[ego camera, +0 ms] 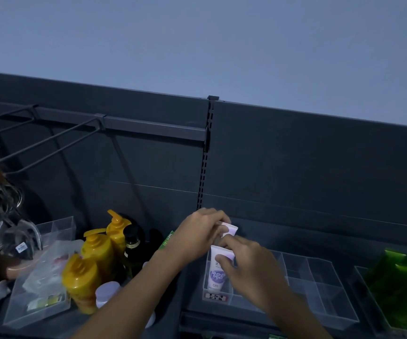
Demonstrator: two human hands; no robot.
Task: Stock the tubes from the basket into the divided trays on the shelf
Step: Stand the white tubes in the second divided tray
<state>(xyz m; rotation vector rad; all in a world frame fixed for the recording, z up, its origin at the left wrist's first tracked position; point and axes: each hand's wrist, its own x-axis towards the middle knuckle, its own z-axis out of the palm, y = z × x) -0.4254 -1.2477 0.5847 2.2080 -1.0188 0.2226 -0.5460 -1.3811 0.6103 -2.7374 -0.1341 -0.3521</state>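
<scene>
A clear divided tray (319,289) stands on the dark shelf at lower centre-right. In its left front compartment a white tube with a purple label (217,275) stands upright. My right hand (248,267) pinches the top of this tube with thumb and fingers. Behind it a second white tube (230,230) sticks up, and my left hand (202,234) grips its upper end from the left. The lower part of the rear tube is hidden by my hands. The basket is out of view.
Yellow pump bottles (94,263) and a dark bottle (132,245) stand left of my arms. A clear bin (38,302) with small packets sits at lower left. Green packs (403,285) fill a tray at far right. Wire hooks (38,143) jut from the back panel.
</scene>
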